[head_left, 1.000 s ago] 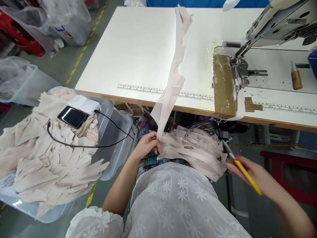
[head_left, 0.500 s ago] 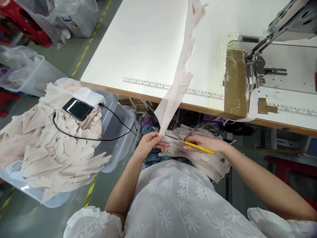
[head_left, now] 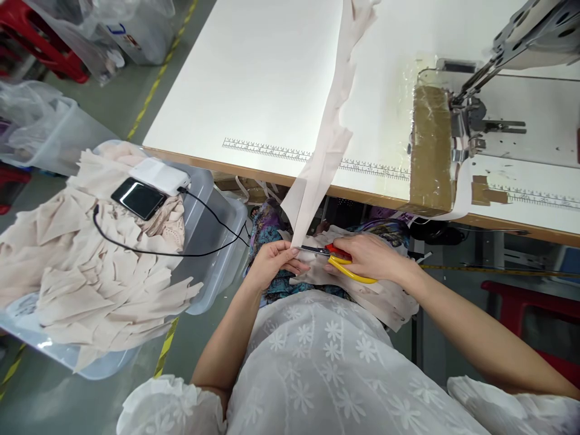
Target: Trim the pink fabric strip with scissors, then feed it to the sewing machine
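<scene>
A long chain of beige fabric pieces (head_left: 333, 130) hangs from the white sewing table (head_left: 254, 84) down to my lap. My left hand (head_left: 272, 264) pinches its lower end. My right hand (head_left: 369, 257) grips yellow-handled thread snips (head_left: 338, 260), whose blades touch the strip right beside my left fingers. A heap of beige fabric pieces (head_left: 362, 284) lies on my lap under both hands.
A clear plastic bin (head_left: 206, 241) at my left holds several beige cut pieces, with a phone (head_left: 138, 198) and a white power bank (head_left: 161, 176) on top, joined by a black cable. The sewing machine (head_left: 489, 90) stands at the right of the table. Plastic bags lie on the floor.
My right hand came in from the right with the snips and now holds them against the strip at my left fingers. The view shifted slightly.
</scene>
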